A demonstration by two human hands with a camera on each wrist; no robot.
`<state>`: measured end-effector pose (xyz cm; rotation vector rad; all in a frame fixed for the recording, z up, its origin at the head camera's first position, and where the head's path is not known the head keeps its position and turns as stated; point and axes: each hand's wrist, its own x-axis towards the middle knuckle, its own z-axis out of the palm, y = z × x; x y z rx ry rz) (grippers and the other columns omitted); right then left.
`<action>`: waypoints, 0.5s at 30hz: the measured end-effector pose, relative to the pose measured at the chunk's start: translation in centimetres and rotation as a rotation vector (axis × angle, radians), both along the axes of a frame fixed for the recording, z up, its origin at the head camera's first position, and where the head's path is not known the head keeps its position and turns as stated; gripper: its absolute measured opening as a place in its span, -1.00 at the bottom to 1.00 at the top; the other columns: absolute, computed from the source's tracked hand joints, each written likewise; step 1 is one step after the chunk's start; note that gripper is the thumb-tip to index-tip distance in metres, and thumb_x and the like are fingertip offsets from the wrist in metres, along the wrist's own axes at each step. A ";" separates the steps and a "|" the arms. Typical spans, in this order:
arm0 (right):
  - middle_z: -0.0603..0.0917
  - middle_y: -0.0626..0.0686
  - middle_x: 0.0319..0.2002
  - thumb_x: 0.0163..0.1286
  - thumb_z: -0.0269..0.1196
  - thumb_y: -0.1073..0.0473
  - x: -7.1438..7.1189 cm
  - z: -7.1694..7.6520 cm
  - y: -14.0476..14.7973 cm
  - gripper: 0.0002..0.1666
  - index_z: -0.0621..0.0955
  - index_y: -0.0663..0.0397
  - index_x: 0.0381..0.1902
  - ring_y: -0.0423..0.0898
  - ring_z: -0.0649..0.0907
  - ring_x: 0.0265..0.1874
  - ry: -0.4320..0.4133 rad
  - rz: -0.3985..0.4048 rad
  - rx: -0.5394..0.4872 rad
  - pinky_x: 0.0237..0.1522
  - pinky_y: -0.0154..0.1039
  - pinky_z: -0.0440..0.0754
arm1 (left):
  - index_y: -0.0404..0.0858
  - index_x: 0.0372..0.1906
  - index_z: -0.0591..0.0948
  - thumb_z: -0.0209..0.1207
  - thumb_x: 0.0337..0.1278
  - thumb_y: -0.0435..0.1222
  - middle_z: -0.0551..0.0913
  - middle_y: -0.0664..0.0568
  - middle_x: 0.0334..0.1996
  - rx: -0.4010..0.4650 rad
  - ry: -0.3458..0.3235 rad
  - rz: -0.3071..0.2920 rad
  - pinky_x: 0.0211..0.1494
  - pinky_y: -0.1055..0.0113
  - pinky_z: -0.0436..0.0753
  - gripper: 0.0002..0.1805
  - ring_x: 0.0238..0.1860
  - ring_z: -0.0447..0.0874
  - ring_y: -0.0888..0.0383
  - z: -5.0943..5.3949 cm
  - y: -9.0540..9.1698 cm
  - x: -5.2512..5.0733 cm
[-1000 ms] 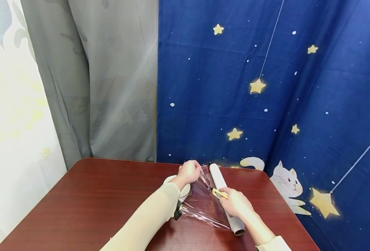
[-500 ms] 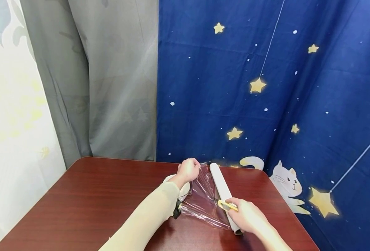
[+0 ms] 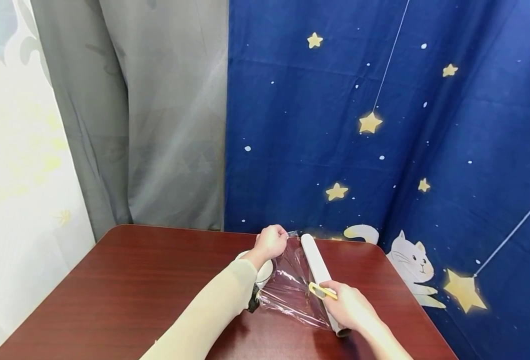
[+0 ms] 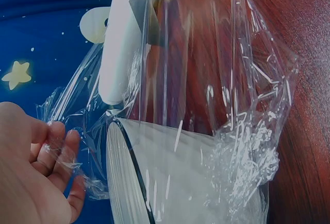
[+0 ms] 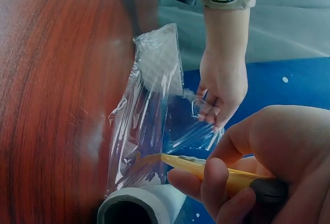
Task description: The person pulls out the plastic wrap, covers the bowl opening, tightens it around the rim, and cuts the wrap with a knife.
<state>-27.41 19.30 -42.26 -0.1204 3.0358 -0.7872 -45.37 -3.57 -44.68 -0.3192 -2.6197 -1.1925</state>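
Over the last second the right hand, fingers wrapped round a yellow utility knife, shifts nearer the person along the white film roll, and the creases running from its blade toward the left hand slacken, so the clear plastic film spreads flatter between both hands. The left hand pinches the film's far edge, with a ribbed white bowl beside that wrist, under the film. Cutting seems under way beside the roll, though whether the film is severed there I cannot tell.
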 end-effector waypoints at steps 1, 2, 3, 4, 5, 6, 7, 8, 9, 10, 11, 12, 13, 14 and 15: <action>0.66 -0.04 -0.55 0.45 0.34 0.12 0.1 0.0 0.1 -0.56 0.75 -0.18 0.26 -0.13 0.58 -0.74 -0.007 -0.002 -0.014 -0.60 -0.21 0.50 | -0.14 -0.24 0.76 0.18 0.51 -0.23 0.83 0.03 -0.26 0.004 -0.030 0.000 0.30 -0.15 0.60 -0.80 -0.03 0.80 -0.04 1.0 0.0 1.0; 0.62 -0.04 -0.60 0.45 0.33 0.13 0.3 0.0 0.2 -0.56 0.75 -0.18 0.26 -0.12 0.58 -0.78 -0.016 -0.005 -0.023 -0.63 -0.21 0.51 | -0.16 -0.22 0.76 0.15 0.53 -0.24 0.83 0.02 -0.25 0.002 -0.025 0.003 0.29 -0.13 0.60 -0.79 -0.03 0.80 -0.04 1.3 0.1 1.6; 0.60 -0.04 -0.64 0.45 0.32 0.14 0.5 0.1 0.3 -0.56 0.75 -0.19 0.26 -0.11 0.58 -0.80 -0.021 -0.004 -0.025 -0.65 -0.21 0.50 | -0.15 -0.22 0.76 0.14 0.54 -0.23 0.83 0.02 -0.25 -0.005 -0.015 0.012 0.27 -0.12 0.61 -0.78 -0.04 0.80 -0.04 1.5 0.1 1.9; 0.59 -0.04 -0.66 0.46 0.31 0.14 0.7 0.3 0.4 -0.57 0.75 -0.19 0.26 -0.11 0.58 -0.80 -0.023 0.000 -0.024 -0.66 -0.21 0.50 | -0.16 -0.21 0.76 0.13 0.55 -0.23 0.83 0.01 -0.25 -0.010 -0.012 0.017 0.26 -0.11 0.61 -0.77 -0.05 0.79 -0.03 1.6 0.2 2.2; 0.58 -0.04 -0.66 0.45 0.31 0.14 1.0 0.4 0.5 -0.57 0.75 -0.19 0.25 -0.09 0.58 -0.81 -0.029 0.003 -0.019 -0.66 -0.21 0.50 | -0.16 -0.20 0.76 0.13 0.54 -0.23 0.83 0.01 -0.25 -0.017 -0.009 0.026 0.25 -0.10 0.62 -0.77 -0.06 0.79 -0.02 1.7 0.2 2.3; 0.58 -0.05 -0.67 0.45 0.30 0.15 1.3 0.6 0.6 -0.56 0.75 -0.20 0.25 -0.08 0.59 -0.81 -0.035 0.006 -0.011 -0.66 -0.21 0.49 | -0.17 -0.20 0.76 0.11 0.55 -0.23 0.83 0.00 -0.25 -0.024 -0.005 0.033 0.24 -0.08 0.62 -0.77 -0.06 0.79 -0.02 1.6 0.2 2.3; 0.58 -0.04 -0.66 0.45 0.30 0.15 1.6 0.8 0.7 -0.57 0.75 -0.20 0.25 -0.08 0.59 -0.81 -0.047 0.009 -0.008 -0.66 -0.20 0.50 | -0.17 -0.21 0.76 0.12 0.54 -0.24 0.82 0.00 -0.25 -0.026 -0.004 0.036 0.25 -0.08 0.63 -0.77 -0.06 0.79 -0.02 1.7 0.2 2.5; 0.58 -0.05 -0.65 0.45 0.30 0.16 1.9 1.0 0.7 -0.57 0.75 -0.21 0.24 -0.07 0.59 -0.80 -0.054 0.011 -0.002 -0.64 -0.20 0.50 | -0.16 -0.21 0.75 0.11 0.54 -0.24 0.82 0.00 -0.26 -0.025 -0.004 0.038 0.25 -0.08 0.63 -0.77 -0.07 0.78 -0.02 1.7 0.1 2.4; 0.58 -0.05 -0.65 0.44 0.30 0.16 2.2 1.2 0.8 -0.56 0.74 -0.21 0.24 -0.07 0.59 -0.81 -0.059 0.015 0.007 -0.64 -0.20 0.49 | -0.15 -0.22 0.75 0.12 0.53 -0.24 0.82 0.01 -0.26 -0.020 -0.012 0.036 0.26 -0.09 0.62 -0.78 -0.06 0.78 -0.02 1.7 0.1 2.4; 0.59 -0.05 -0.65 0.43 0.30 0.17 2.5 1.3 0.9 -0.56 0.74 -0.21 0.23 -0.07 0.59 -0.81 -0.066 0.017 0.012 -0.63 -0.19 0.50 | -0.15 -0.22 0.75 0.12 0.53 -0.24 0.81 0.01 -0.27 -0.017 -0.019 0.036 0.28 -0.08 0.62 -0.78 -0.06 0.78 -0.02 1.7 0.1 2.3; 0.59 -0.06 -0.64 0.42 0.30 0.17 2.8 1.5 1.0 -0.56 0.74 -0.21 0.23 -0.08 0.59 -0.81 -0.076 0.014 0.019 -0.63 -0.19 0.51 | -0.15 -0.22 0.75 0.12 0.53 -0.25 0.81 0.01 -0.27 -0.014 -0.022 0.034 0.28 -0.08 0.62 -0.78 -0.05 0.78 -0.02 1.7 0.0 2.3; 0.60 -0.06 -0.63 0.43 0.31 0.17 3.1 1.7 1.1 -0.57 0.74 -0.21 0.22 -0.08 0.59 -0.81 -0.086 0.013 0.023 -0.63 -0.19 0.51 | -0.15 -0.22 0.75 0.12 0.52 -0.25 0.82 0.01 -0.26 -0.012 -0.022 0.033 0.28 -0.08 0.63 -0.78 -0.05 0.78 -0.02 1.7 0.0 2.3; 0.60 -0.06 -0.61 0.44 0.32 0.16 3.4 1.9 1.2 -0.58 0.74 -0.21 0.22 -0.09 0.58 -0.81 -0.100 0.012 0.027 -0.64 -0.20 0.52 | -0.15 -0.22 0.75 0.12 0.52 -0.25 0.82 0.01 -0.27 -0.008 -0.024 0.031 0.28 -0.08 0.63 -0.78 -0.05 0.78 -0.03 1.8 -0.1 2.3; 0.61 -0.06 -0.59 0.43 0.33 0.16 3.7 2.0 1.3 -0.58 0.74 -0.21 0.22 -0.10 0.56 -0.81 -0.116 0.009 0.034 -0.64 -0.22 0.51 | -0.15 -0.22 0.75 0.11 0.52 -0.25 0.82 0.01 -0.27 -0.010 -0.023 0.032 0.26 -0.07 0.63 -0.77 -0.06 0.78 -0.02 1.9 -0.1 2.3; 0.63 -0.06 -0.57 0.43 0.34 0.15 4.0 2.2 1.3 -0.59 0.74 -0.22 0.21 -0.11 0.54 -0.81 -0.132 0.007 0.040 -0.66 -0.23 0.49 | -0.15 -0.22 0.76 0.11 0.51 -0.25 0.82 0.01 -0.27 -0.008 -0.022 0.032 0.25 -0.06 0.64 -0.77 -0.07 0.79 -0.02 1.9 -0.1 2.3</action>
